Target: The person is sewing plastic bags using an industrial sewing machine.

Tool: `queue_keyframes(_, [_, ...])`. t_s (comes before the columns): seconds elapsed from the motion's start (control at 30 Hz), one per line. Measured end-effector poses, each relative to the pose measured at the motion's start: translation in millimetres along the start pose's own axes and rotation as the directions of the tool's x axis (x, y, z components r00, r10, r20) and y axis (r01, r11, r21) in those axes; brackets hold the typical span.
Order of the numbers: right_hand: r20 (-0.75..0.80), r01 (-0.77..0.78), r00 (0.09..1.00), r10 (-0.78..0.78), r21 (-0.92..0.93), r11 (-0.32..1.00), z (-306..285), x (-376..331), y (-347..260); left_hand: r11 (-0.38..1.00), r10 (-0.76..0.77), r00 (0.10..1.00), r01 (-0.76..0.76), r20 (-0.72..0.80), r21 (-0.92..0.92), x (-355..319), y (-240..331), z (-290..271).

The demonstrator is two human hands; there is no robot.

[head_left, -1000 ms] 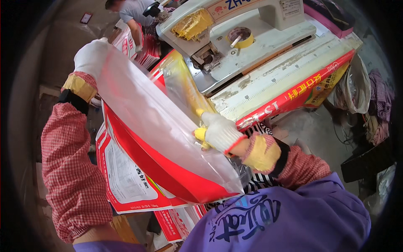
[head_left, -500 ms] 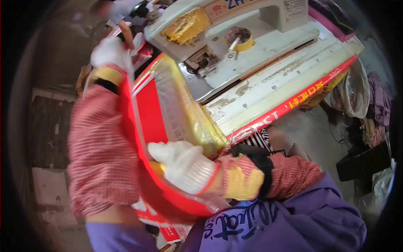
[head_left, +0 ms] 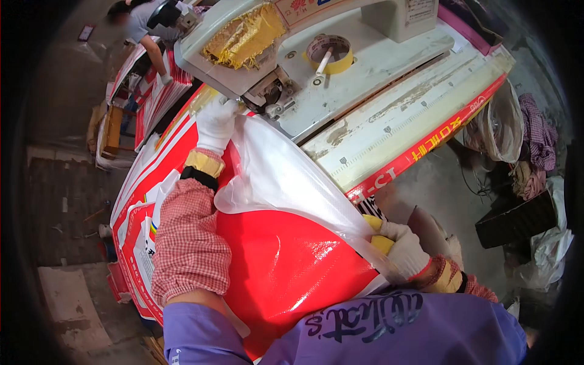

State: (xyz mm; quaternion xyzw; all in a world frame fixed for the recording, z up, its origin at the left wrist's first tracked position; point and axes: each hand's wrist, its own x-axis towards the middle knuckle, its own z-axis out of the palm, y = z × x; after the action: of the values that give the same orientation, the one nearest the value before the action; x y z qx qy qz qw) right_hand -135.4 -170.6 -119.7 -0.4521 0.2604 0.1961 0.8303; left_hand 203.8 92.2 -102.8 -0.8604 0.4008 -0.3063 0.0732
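Observation:
A large red and white woven plastic bag (head_left: 274,255) lies across my front, its white inner side or liner (head_left: 286,173) folded out along one edge. My left hand (head_left: 216,125), in a white knit glove, is closed on the bag's far edge beside the needle area of a grey industrial sewing machine (head_left: 365,82). Down at the near right corner of the same edge, my right hand (head_left: 403,249), gloved in white with yellow fingertips, grips the bag and its translucent liner. The edge is pulled taut between both hands. Some fingertips are hidden by the bag.
On the machine bed sits a yellow tape roll (head_left: 344,64) with a thin white stick in it. A white measuring ledge (head_left: 377,137) runs along the machine's near side. At far left, a person (head_left: 152,30) handles stacked red and white bags (head_left: 159,91). A dark box (head_left: 517,222) stands right.
The bag has swung flatter and its pale inner side now shows. My left hand moved toward the machine's needle area; my right hand moved right along the edge.

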Motion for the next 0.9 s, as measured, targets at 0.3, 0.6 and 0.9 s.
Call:
queue_keyframes(0.3, [0.215,0.329,0.922,-0.323,-0.874,0.357,-5,-12,-14,0.962,-0.014,0.973,0.077,0.231,-0.264,13,12,-37])
queue_keyframes(0.6, [0.317,0.320,0.928,-0.196,-0.947,-0.014,-6,-8,-9,0.973,-0.004,0.921,0.094,0.389,-0.210,11,-3,-15])
queue_keyframes(0.9, [0.640,0.790,0.100,-0.761,-0.516,-0.331,68,117,-37,0.899,-0.302,0.951,0.306,0.062,-0.314,82,-165,43])
